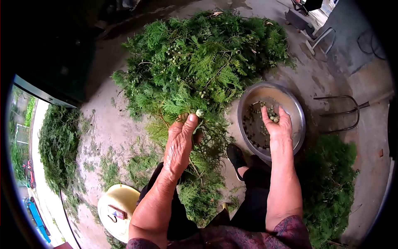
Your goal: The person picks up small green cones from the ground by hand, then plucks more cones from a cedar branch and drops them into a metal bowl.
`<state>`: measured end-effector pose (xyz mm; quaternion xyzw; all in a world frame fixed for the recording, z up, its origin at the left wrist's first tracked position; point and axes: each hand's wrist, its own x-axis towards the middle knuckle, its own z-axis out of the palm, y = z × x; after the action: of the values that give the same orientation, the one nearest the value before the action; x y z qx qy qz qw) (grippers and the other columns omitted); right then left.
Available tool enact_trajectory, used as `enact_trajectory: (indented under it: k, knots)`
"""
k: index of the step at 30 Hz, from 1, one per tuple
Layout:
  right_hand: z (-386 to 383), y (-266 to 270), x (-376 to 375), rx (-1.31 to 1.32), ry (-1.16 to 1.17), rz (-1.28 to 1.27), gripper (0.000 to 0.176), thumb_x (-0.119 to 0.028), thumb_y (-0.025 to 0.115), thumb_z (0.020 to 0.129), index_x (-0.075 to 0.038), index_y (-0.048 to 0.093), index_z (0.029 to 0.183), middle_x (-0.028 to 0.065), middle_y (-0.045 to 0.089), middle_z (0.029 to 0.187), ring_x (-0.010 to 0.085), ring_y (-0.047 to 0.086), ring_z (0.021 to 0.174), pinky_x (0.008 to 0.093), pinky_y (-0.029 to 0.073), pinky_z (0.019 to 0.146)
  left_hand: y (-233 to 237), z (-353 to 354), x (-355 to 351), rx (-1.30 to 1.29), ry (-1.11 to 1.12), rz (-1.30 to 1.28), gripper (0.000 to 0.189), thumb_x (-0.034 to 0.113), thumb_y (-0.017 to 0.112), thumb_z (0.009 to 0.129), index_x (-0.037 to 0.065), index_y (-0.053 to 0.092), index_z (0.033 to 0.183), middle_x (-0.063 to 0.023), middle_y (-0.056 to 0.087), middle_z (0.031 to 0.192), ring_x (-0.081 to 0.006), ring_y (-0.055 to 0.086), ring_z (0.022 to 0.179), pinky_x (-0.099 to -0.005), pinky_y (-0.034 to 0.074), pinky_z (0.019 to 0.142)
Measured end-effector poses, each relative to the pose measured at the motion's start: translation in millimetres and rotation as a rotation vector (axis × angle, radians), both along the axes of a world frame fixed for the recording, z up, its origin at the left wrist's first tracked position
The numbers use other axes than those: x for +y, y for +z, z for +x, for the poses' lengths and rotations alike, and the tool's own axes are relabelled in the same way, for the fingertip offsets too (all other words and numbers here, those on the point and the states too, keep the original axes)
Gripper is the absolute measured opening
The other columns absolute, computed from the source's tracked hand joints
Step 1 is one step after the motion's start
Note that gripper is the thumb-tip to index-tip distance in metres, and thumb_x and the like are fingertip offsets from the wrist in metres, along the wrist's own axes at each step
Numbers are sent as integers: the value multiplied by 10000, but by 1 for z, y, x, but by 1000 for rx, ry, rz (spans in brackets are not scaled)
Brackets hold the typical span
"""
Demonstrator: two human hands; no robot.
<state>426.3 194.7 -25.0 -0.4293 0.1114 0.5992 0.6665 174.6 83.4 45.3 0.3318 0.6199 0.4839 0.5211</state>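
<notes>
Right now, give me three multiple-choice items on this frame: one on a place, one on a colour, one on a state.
1. Where is the right hand? A over the bowl; B on a shoe; C on a fork.
2. What colour is the hat? A black; B pale yellow; C blue.
3. How is the left hand? A flat on the ground; B open and empty; C shut on a sprig.

1 A: it hangs above the bowl, berries on its open fingers.
2 B: its crown is pale yellow.
3 C: thumb and fingers clasp the sprig.
</notes>
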Motion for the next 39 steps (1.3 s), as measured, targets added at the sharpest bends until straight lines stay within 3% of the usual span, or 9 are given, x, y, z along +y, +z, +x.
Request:
enact_trajectory:
  k: [6,7,10,11,13,20,24,26,39]
  knots:
    - [27,-1,12,48,-183,-124,307,-193,449,921,-82,461,1207,83,376,1291,277,379,1161,487,472,874,-8,3,1,-73,28,125,255,313,570,871,74,543,785,35,492,638,-63,460,544,-219,354,485]
    - [28,-1,13,-5,-201,-172,261,-155,470,911,-47,487,1147,111,464,1188,264,476,1051,441,498,842,-8,3,1,-72,13,154,246,298,572,872,70,545,784,38,492,642,-60,457,543,-216,353,484]
    - [9,3,3,-144,103,143,178,-124,510,892,-17,527,1034,106,569,971,210,573,841,328,532,709,-7,5,1,-88,-19,217,225,260,575,874,56,549,784,44,493,653,-54,448,542,-211,349,480]
    - [-5,11,-5,-337,269,317,114,-121,552,873,-14,552,913,59,592,772,143,574,641,224,480,557,-8,6,1,-102,-18,223,221,251,574,875,51,551,785,46,495,656,-53,444,541,-209,348,480]
    - [-48,50,-22,-552,559,534,97,-131,607,829,-50,612,882,36,610,728,93,548,573,181,411,454,-12,7,3,-140,-27,228,205,231,577,874,36,562,812,53,497,670,-41,426,544,-197,342,478]
    - [-106,71,-60,-1276,810,969,242,-125,724,711,-65,625,924,-3,574,814,83,551,703,209,448,591,-12,5,-1,145,-142,195,190,230,568,879,42,588,855,55,512,669,-27,422,563,-186,344,477]
    - [-100,69,-60,-514,947,488,111,-160,647,803,-60,615,837,2,571,723,83,524,595,216,433,515,1,7,-3,222,-188,134,202,238,593,853,43,577,799,41,501,650,-42,428,568,-195,339,472]
    - [-91,53,-51,-77,815,539,157,-202,598,848,-46,604,831,8,574,721,103,524,593,222,405,490,4,6,-3,-15,-120,37,193,232,626,823,48,577,789,47,486,648,-54,439,590,-206,351,477]
    - [-90,61,-60,-128,1111,615,296,-95,580,840,-37,544,1128,23,608,940,93,564,785,228,482,657,8,-7,-6,-217,-292,-105,320,324,637,785,70,615,978,6,593,878,-126,533,802,-291,454,653]
